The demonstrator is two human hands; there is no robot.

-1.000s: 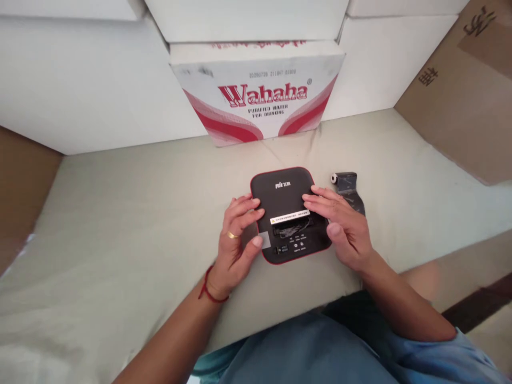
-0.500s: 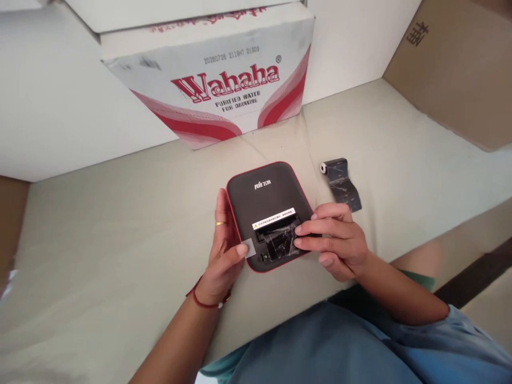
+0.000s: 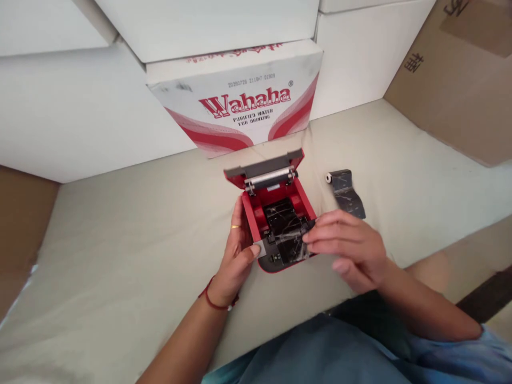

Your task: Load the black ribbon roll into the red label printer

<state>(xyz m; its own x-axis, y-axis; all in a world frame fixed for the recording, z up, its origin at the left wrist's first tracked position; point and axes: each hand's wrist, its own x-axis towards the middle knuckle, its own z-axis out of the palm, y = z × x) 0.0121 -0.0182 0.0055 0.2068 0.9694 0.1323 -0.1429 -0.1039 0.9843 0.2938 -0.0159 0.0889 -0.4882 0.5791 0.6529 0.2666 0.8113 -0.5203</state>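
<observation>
A small red-and-black printer rests on the covered surface, its hinged lid raised and a roller showing underneath. Inside lies a roll of black, pale-streaked film, and a strip of it runs out over the front edge. My left hand is wrapped around the printer's left side, thumb on a grey tab. At the front right, the fingertips of my right hand touch the strip and nearby edge; its fingers are stretched out and the thumb stays apart.
A second, partly unrolled black roll lies right of the printer. Behind stands a Wahaha water carton among white boxes. Brown cardboard boxes stand at right and left.
The printer's lid was shut and has swung up, exposing the red interior and the film roll. My hands keep nearly the same places on it. The view has shifted slightly.
</observation>
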